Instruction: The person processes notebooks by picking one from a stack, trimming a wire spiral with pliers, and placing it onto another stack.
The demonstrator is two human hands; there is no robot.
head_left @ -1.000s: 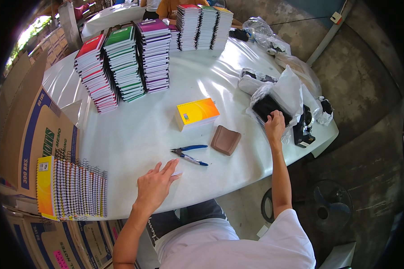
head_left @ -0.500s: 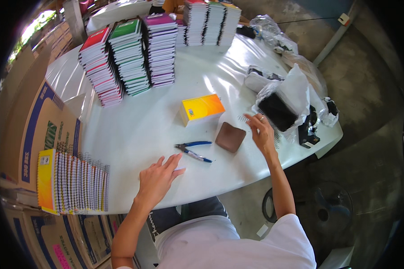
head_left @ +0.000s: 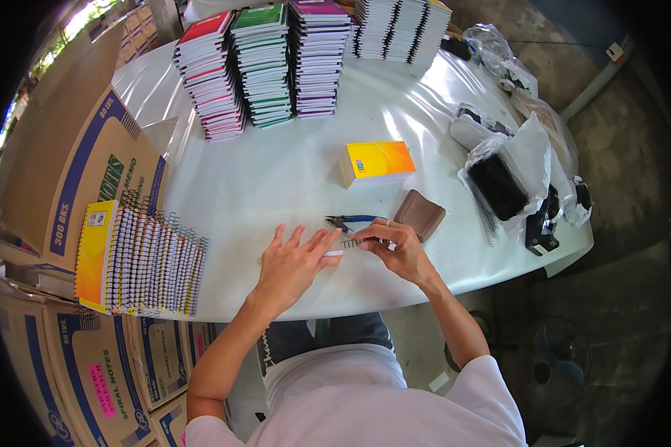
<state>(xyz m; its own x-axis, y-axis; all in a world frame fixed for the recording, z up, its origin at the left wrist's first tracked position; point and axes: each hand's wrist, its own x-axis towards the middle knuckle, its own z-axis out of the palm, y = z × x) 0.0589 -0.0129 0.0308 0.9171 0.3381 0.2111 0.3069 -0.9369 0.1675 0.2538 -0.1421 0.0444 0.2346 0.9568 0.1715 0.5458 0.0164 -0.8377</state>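
While the left hand [head_left: 291, 267] lies, fingers spread, over a small pad [head_left: 336, 254] near the desk's [head_left: 276, 179] near edge, the right hand [head_left: 397, 249] pinches a wire coil [head_left: 350, 243] between closed fingers; whether coil and pad touch, we onlookers cannot tell. Just beyond lie blue-handled pliers [head_left: 361, 218], with a brown block [head_left: 420, 214] to their right. Farther off sits a yellow-orange block of paper [head_left: 380, 162]; to the right, black coils [head_left: 497, 188] rest in white wrapping. At left, spiral-bound notebooks [head_left: 95, 253] stand in a row beside a cardboard carton [head_left: 89, 197]

Notebook-binding workshop, stacked notebooks [head_left: 261, 71], cardboard cartons [head_left: 78, 372], black spiral coils [head_left: 497, 186]
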